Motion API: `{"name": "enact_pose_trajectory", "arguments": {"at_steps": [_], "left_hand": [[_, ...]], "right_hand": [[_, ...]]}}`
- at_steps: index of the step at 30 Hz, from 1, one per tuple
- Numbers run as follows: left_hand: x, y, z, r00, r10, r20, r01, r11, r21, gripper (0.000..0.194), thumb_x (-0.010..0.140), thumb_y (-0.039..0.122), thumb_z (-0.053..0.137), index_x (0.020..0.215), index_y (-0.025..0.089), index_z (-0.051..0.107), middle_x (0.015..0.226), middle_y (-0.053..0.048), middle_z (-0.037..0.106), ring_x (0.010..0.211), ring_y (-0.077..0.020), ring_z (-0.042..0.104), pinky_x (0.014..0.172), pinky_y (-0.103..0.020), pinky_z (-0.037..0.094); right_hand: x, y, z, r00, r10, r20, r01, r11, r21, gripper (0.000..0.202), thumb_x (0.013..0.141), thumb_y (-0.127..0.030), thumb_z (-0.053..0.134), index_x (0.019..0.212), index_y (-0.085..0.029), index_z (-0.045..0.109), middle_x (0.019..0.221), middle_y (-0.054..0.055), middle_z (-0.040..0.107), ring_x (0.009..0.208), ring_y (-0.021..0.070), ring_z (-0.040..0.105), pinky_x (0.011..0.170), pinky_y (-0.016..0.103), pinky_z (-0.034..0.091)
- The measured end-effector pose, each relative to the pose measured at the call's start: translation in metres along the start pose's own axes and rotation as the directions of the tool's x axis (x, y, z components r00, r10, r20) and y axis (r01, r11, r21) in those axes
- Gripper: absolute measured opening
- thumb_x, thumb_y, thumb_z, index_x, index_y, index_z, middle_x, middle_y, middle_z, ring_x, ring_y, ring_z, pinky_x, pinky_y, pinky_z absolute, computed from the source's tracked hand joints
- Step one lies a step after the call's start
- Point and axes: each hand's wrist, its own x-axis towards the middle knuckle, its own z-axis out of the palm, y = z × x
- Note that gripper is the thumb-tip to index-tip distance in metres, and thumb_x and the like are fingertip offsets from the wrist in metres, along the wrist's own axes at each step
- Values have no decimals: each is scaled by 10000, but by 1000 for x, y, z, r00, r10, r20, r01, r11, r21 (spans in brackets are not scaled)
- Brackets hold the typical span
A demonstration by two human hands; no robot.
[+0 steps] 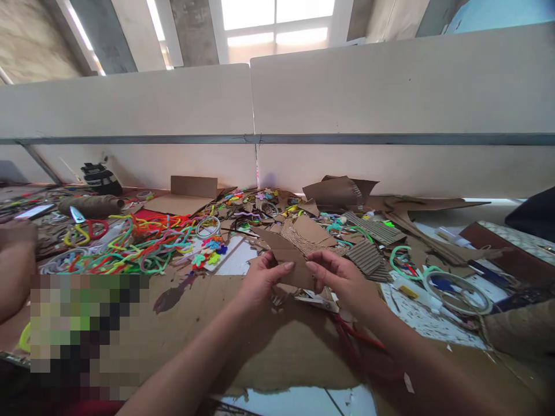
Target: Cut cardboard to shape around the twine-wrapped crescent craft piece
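A curved piece of brown cardboard [291,267] is held up between my two hands at the middle of the view. My left hand [265,278] pinches its left side, thumb on the near face. On its right edge, my right hand [333,274] grips with thumb and fingertips. Below my right hand lie scissors [353,335] with red handles, their blades pointing left. Under them spreads a large flat cardboard sheet [195,341]. Just behind the held piece sits a fan of corrugated cardboard strips [299,232].
Colourful pipe cleaners [143,245] heap up at left, near yellow-and-red scissors [87,230] and a twine roll [91,205]. Another person's arm [15,268] is at far left. At right lie a tape roll [456,292], a glue bottle [422,294] and a twine spool [515,329]. A white partition [390,98] stands behind.
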Motion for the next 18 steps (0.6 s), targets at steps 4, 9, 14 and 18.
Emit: {"name": "enact_pose_trajectory", "arguments": {"at_steps": [4,9,14,18], "left_hand": [[4,0,2,998,32,-47,-34,998,-46,386,672,253,904,1012,189,733,1004,-76,788,827,-203,735,764,-311,590],[0,5,2,999,-32,-16,32,999,-13,369,676,225,899,997,175,724,930,-70,787,749,-186,721,717,-289,582],[3,5,-5,999,-34,1,34,999,38,369,661,226,900,988,150,749,922,-96,789,719,-193,716,683,-297,570],[14,6,-16,997,26,-68,-29,999,-43,417,655,204,893,1043,146,749,985,-104,793,803,-223,741,727,-328,592]], "right_hand": [[2,2,3,1000,9,11,-10,998,68,336,733,-516,812,824,-228,664,699,-18,662,607,171,587,578,305,480],[0,6,3,999,39,10,-40,996,79,269,751,-456,787,752,-225,650,610,-31,658,525,154,579,530,290,479],[5,2,-4,997,61,51,-64,995,75,358,764,-547,781,804,-210,667,620,-15,684,514,154,594,518,285,489],[2,0,-33,997,42,60,-34,991,-133,433,859,-614,671,1006,-215,752,722,22,731,604,202,653,598,329,519]]}}
